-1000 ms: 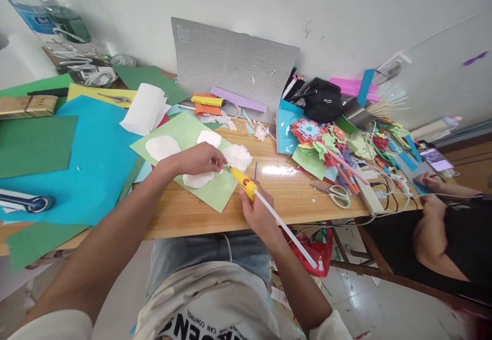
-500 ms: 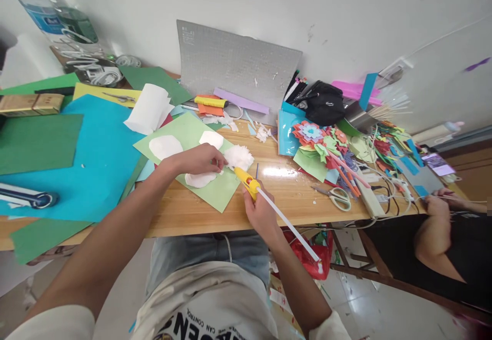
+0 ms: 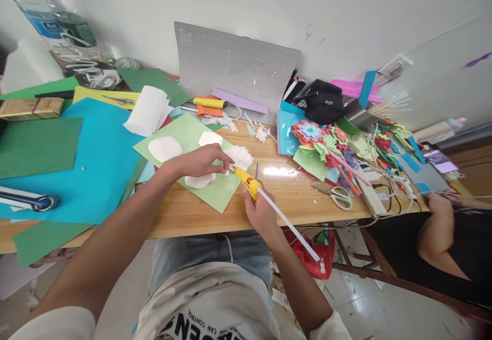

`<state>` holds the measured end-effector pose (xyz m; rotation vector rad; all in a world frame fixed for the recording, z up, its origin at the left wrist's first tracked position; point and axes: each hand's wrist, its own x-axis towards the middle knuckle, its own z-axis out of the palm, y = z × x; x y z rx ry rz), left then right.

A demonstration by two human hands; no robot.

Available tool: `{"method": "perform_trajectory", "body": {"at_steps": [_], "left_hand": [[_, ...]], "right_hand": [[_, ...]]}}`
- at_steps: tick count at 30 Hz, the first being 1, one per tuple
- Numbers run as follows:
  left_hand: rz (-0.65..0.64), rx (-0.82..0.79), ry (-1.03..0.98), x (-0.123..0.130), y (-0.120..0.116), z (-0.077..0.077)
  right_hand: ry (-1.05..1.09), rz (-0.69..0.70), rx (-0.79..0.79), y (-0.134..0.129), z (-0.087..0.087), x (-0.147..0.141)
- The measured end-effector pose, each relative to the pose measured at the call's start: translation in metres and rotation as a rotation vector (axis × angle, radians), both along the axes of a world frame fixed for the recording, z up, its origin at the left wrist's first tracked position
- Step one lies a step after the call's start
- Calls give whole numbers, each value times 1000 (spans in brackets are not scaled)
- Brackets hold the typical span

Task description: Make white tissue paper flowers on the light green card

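Observation:
My right hand (image 3: 261, 211) is wrapped round a yellow glue gun (image 3: 247, 182), with a long white glue stick (image 3: 289, 224) running out of its back toward me. The gun's nozzle points at the fingertips of my left hand (image 3: 209, 160), which are curled together; whatever they pinch is too small to make out. Just behind the nozzle lies a fringed white paper piece (image 3: 240, 156). Under my left hand is a light green sheet (image 3: 217, 196). On it rest white paper pieces: a rounded one (image 3: 165, 148), one farther back (image 3: 210, 138) and one partly covered by my hand (image 3: 200, 181).
Scissors (image 3: 340, 197) and paper flowers (image 3: 308, 132) lie to the right, near a power strip (image 3: 371, 196). A white paper roll (image 3: 148, 110) and blue sheet (image 3: 103, 150) are at left. A grey cutting mat (image 3: 236, 68) leans on the wall. Another person's arm (image 3: 438, 227) is at far right.
My left fingers have shifted slightly right and closer to the glue gun's nozzle. The glue gun and my right hand stay nearly in place.

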<state>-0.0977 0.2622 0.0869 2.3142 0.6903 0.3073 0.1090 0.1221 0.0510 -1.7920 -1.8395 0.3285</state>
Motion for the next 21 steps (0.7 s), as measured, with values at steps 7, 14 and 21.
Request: {"method": "perform_trajectory", "body": {"at_steps": [7,14,21], "left_hand": [[-26,-3,-19,1,0,-2],[12,-29,29,2,-1,-1],[38,-17,56,-1,2,-6]], "right_hand": [[14,11,20,1,-3,1],[10,2,9,0,-3,0],[-28,4,32,1,-7,3]]}}
